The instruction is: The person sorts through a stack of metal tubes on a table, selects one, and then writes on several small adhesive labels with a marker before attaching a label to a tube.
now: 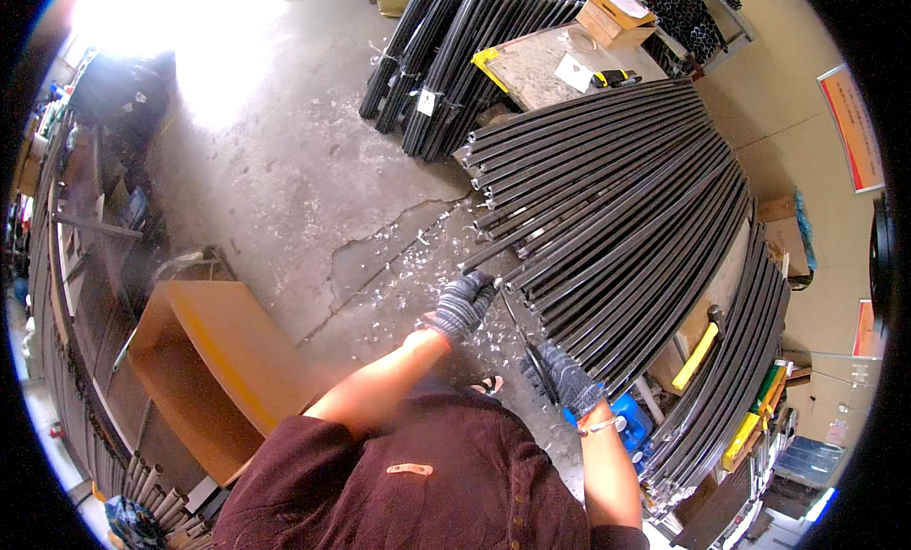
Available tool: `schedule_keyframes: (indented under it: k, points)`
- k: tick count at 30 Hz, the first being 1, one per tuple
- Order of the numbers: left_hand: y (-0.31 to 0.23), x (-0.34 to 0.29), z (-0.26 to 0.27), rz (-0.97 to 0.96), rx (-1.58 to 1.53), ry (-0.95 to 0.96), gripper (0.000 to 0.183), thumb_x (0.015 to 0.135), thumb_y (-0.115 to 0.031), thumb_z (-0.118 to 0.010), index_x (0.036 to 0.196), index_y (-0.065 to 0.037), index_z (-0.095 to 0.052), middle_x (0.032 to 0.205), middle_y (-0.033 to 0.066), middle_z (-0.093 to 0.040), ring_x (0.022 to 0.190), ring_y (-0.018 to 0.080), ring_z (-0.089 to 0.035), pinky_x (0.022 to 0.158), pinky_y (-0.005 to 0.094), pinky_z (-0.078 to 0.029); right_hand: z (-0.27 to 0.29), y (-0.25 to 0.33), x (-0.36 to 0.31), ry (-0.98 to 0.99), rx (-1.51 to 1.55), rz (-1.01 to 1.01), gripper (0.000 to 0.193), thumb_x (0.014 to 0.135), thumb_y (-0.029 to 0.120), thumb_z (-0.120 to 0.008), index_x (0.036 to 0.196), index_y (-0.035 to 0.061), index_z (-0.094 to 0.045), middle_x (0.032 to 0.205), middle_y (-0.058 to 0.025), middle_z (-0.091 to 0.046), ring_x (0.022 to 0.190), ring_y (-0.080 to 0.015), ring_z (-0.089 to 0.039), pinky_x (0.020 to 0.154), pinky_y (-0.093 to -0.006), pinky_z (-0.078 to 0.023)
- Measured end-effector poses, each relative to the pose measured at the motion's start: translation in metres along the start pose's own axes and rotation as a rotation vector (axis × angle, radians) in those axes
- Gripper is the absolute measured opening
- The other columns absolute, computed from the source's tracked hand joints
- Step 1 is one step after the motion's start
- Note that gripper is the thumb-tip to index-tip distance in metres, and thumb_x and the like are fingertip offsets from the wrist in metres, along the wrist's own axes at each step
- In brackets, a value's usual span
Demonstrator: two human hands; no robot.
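Long black tubes (631,194) lie side by side in a wide fan, their near ends toward me. My left hand (460,308), in a grey striped knit glove, is closed at the end of one tube near the left edge of the fan. In my right hand (567,377), gloved the same way, is a long thin tool with a black handle (540,368). Its slim shaft slants up toward the tube end beside my left fingers. The exact kind of tool cannot be made out. Both gloves' fingertips are partly hidden.
White shavings (399,265) litter the concrete floor. At left stands an open cardboard box (223,360). Tied bundles of black tubes (451,71) lie beyond, beside a worktable (527,66). A yellow-handled hammer (697,355) and a blue container (631,422) are at right.
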State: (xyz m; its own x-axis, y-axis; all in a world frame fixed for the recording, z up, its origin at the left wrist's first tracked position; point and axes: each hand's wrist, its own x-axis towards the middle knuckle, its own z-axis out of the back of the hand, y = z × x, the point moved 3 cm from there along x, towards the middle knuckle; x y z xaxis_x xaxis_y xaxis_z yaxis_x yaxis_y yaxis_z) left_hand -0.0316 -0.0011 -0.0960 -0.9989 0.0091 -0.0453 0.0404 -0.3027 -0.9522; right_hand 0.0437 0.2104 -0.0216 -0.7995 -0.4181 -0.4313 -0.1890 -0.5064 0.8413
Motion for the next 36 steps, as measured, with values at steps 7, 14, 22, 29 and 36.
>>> schedule_keyframes:
  k: [7, 14, 22, 29, 36]
  points:
    - [0.086, 0.003, -0.026, 0.152, 0.365, 0.226, 0.013, 0.081, -0.005, -0.063, 0.094, -0.003, -0.064, 0.083, 0.0147, -0.066, 0.07, 0.0168, -0.058, 0.067, 0.0326, -0.049, 0.003, 0.017, -0.005, -0.037, -0.073, -0.063, 0.018, 0.089, 0.014, -0.054, 0.098, 0.0038, -0.065, 0.082, -0.0027, -0.063, 0.07, -0.0112, -0.058, 0.059, -0.026, -0.046]
    - [0.027, -0.051, -0.051, 0.537, -0.534, 0.713, 0.015, 0.087, -0.005, -0.053, 0.099, -0.004, -0.062, 0.088, 0.0019, -0.064, 0.079, 0.0137, -0.054, 0.07, 0.0274, -0.047, -0.007, -0.012, -0.117, -0.059, 0.437, -0.263, 0.028, 0.096, 0.024, -0.044, 0.11, 0.0044, -0.059, 0.085, -0.0041, -0.064, 0.071, -0.0129, -0.058, 0.063, -0.0289, -0.048]
    - [-0.022, -0.095, -0.16, 0.624, -1.045, 0.906, 0.02, 0.093, -0.022, -0.048, 0.097, -0.007, -0.06, 0.083, 0.0103, -0.063, 0.077, 0.0225, -0.06, 0.064, 0.0343, -0.051, -0.003, -0.079, -0.228, -0.1, 1.224, -0.574, 0.03, 0.097, 0.032, -0.044, 0.105, 0.0055, -0.056, 0.076, -0.0007, -0.056, 0.061, -0.0117, -0.05, 0.054, -0.0245, -0.043]
    - [-0.045, -0.105, -0.16, 0.329, -0.43, 0.666, 0.028, 0.086, -0.035, -0.056, 0.099, -0.01, -0.06, 0.087, 0.0072, -0.063, 0.074, 0.0179, -0.058, 0.065, 0.0322, -0.046, 0.004, -0.149, -0.264, -0.015, 1.224, -0.515, 0.029, 0.097, 0.027, -0.044, 0.113, 0.0041, -0.054, 0.092, -0.004, -0.061, 0.073, -0.0128, -0.056, 0.062, -0.0254, -0.047]
    - [-0.009, -0.13, -0.153, 0.406, -0.266, 0.584, 0.009, 0.088, -0.016, -0.055, 0.09, -0.009, -0.061, 0.086, 0.0061, -0.064, 0.082, 0.0213, -0.062, 0.069, 0.0346, -0.05, 0.026, -0.109, -0.218, 0.118, 0.752, -0.255, 0.039, 0.1, 0.024, -0.035, 0.123, -0.0061, -0.047, 0.101, -0.0101, -0.059, 0.088, -0.0172, -0.056, 0.075, -0.0262, -0.046]
